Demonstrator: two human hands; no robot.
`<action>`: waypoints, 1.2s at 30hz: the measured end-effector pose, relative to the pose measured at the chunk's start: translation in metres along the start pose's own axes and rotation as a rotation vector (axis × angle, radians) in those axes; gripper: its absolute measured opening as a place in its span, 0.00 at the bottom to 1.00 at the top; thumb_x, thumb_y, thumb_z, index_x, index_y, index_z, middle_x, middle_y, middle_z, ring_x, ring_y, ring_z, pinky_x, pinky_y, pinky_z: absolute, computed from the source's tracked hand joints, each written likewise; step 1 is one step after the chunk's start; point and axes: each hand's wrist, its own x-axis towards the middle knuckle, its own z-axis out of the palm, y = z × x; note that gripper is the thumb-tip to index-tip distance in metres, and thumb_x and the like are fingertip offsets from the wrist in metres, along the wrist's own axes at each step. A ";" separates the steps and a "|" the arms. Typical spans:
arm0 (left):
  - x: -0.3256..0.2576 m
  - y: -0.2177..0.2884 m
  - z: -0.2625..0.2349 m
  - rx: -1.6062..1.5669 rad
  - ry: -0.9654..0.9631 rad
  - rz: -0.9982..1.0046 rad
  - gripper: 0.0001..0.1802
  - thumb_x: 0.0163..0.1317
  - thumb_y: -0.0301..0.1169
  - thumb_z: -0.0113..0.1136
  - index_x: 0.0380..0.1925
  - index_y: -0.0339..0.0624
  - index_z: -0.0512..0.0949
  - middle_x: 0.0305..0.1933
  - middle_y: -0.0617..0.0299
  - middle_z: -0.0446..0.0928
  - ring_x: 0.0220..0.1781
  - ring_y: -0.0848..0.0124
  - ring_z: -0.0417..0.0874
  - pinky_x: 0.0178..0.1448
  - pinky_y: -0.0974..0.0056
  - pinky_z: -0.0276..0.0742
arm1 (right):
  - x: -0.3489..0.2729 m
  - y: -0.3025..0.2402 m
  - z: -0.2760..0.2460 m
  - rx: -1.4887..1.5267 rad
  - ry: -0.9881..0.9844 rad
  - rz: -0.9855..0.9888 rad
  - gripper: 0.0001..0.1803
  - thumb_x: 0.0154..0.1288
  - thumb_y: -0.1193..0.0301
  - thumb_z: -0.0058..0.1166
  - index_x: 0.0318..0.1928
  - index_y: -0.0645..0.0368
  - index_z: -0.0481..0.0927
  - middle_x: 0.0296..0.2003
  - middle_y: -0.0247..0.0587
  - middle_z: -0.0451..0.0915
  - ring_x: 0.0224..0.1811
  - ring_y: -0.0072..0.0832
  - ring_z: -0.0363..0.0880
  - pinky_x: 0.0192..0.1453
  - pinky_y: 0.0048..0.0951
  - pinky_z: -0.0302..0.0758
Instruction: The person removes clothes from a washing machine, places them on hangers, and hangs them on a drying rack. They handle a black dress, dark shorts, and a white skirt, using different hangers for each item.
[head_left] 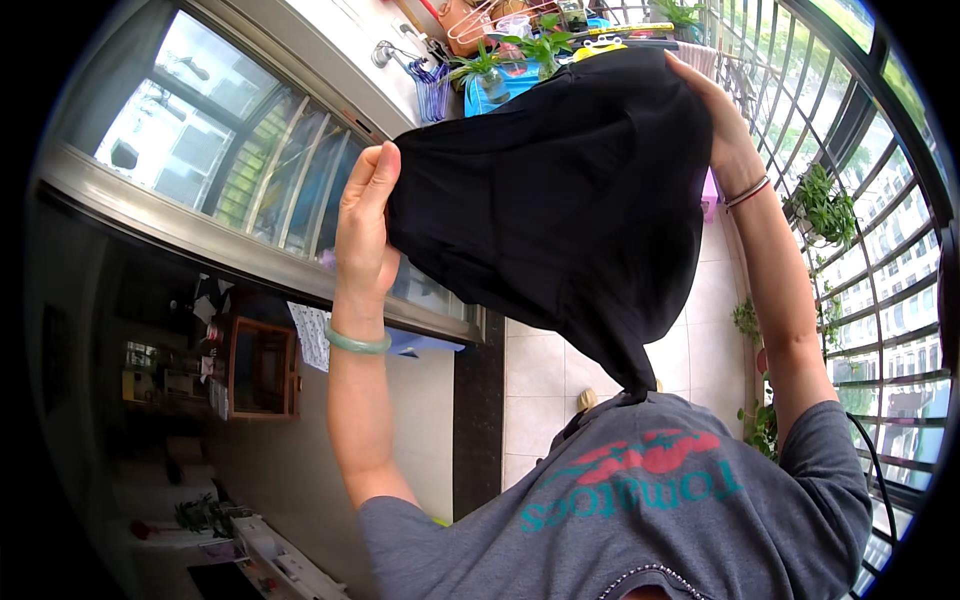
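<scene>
- At the left edge of the black garment [560, 200], the left hand [365, 225] is closed on the cloth: the thumb lies flat along the front of the fabric, and the other fingers are hidden behind it.
- At the garment's upper right corner, the right hand [725, 120] pinches the hem, its fingers curled over the top edge.
- The garment hangs stretched between the two hands, held up in front of the person, and narrows to a point that comes down to the collar of the grey T-shirt [640, 510].
- Below the left side of the garment, a pale green bangle [356, 343] circles the left wrist.
- To the right of the garment, thin bands [748, 190] sit on the right wrist.
- Above the garment, a ledge carries potted green plants [510, 50], a blue container [492, 90] and a bundle of clothes hangers [432, 85].
- Left of the garment runs a sliding window [220, 150] in a metal frame; under it a dim room with a wooden cabinet [258, 368] shows.
- Right of the garment, dark metal window bars [870, 230] curve past, with more potted plants [825, 205] hanging by them.
- Beneath the garment lies a pale tiled floor [535, 375].
</scene>
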 end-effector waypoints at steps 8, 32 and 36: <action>0.014 0.032 0.025 0.679 0.066 0.601 0.10 0.66 0.34 0.62 0.35 0.37 0.80 0.25 0.77 0.66 0.29 0.84 0.63 0.35 0.79 0.60 | -0.011 0.036 0.042 -1.618 0.153 -0.545 0.35 0.59 0.49 0.64 0.58 0.60 0.75 0.42 0.49 0.83 0.44 0.34 0.83 0.49 0.32 0.76; -0.012 -0.051 0.034 0.417 -0.195 -0.074 0.26 0.67 0.48 0.59 0.48 0.33 0.73 0.41 0.64 0.77 0.39 0.80 0.76 0.43 0.74 0.74 | 0.031 0.108 0.161 -0.753 -0.121 -0.281 0.16 0.66 0.61 0.57 0.45 0.61 0.82 0.28 0.29 0.77 0.30 0.12 0.75 0.27 0.15 0.71; -0.006 -0.031 0.016 -0.154 -0.075 -0.085 0.22 0.73 0.35 0.50 0.61 0.33 0.68 0.60 0.57 0.74 0.61 0.69 0.75 0.66 0.61 0.69 | 0.032 0.090 0.154 -0.964 -0.340 -0.428 0.24 0.63 0.56 0.61 0.52 0.61 0.81 0.41 0.40 0.82 0.44 0.24 0.81 0.48 0.24 0.78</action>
